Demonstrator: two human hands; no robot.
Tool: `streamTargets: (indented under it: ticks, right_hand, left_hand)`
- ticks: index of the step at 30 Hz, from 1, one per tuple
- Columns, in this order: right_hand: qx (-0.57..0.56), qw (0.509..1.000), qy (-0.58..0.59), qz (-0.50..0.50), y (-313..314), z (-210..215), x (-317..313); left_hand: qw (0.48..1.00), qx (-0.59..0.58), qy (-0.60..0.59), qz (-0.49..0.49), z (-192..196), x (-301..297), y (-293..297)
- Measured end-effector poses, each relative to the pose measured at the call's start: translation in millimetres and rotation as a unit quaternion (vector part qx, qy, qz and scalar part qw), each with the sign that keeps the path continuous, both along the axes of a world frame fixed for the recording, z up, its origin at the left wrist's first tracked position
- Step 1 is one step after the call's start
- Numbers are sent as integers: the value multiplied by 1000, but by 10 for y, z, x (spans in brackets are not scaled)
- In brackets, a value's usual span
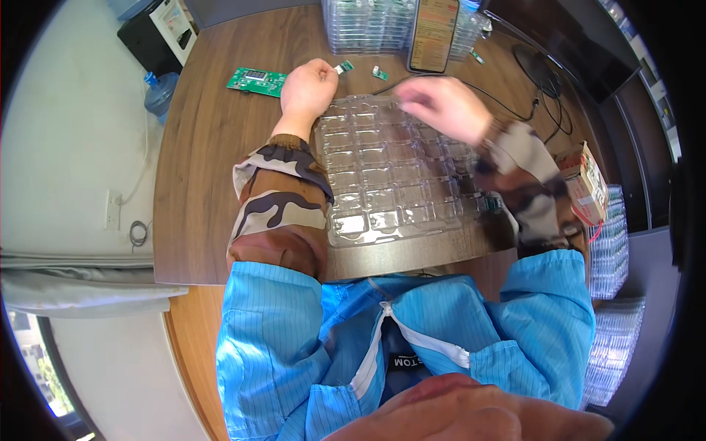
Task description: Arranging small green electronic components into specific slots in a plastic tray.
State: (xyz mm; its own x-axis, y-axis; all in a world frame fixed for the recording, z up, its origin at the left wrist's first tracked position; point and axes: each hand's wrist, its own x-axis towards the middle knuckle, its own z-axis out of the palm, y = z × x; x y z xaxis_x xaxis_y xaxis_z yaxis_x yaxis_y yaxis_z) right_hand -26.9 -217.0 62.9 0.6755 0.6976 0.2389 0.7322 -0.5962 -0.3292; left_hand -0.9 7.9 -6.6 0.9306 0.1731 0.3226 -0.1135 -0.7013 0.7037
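**Loading small boards into a clear blister tray: keep it slow and square**

The clear plastic tray (393,176) with its grid of pockets lies flat on the brown table (213,191), right in front of the person. I'm using it as the landmark for everything else.

The left hand (309,88) sits at the tray's far-left corner, curled, pinching a tiny green module (343,67) between thumb and fingertip. The right hand (441,106) hovers over the tray's far edge. It's motion-blurred, so I can't tell whether it's spread or gripping anything.

A second small module (379,73) lies just beyond the tray, and a bigger green circuit board (256,80) sits off past the far-left corner. A stack of similar trays (368,26) stands further back.

My take on doing it well: hold the module by its edges, line it up square over a pocket, and lower it in flat rather than dropping it. I'd let the free hand steady the tray so the thin plastic doesn't flex or slide.
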Motion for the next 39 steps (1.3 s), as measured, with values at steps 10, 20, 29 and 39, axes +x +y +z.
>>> streamTargets:
  ticks: [10,20,29,39]
  right_hand:
    - [-351,823,-110,-434,-1892,232,-1699]
    - [-396,737,-4,-548,-2602,-342,-1979]
    - [-300,808,-11,-507,-2743,-472,-1962]
    - [-261,828,26,-495,-2741,-314,-1924]
  left_hand:
    - [999,-9,31,-19,52,57,-6]
    - [996,-52,10,-65,-30,168,-15]
    - [998,-30,5,-48,95,21,-63]
    - [996,-58,-2,-70,27,71,-31]
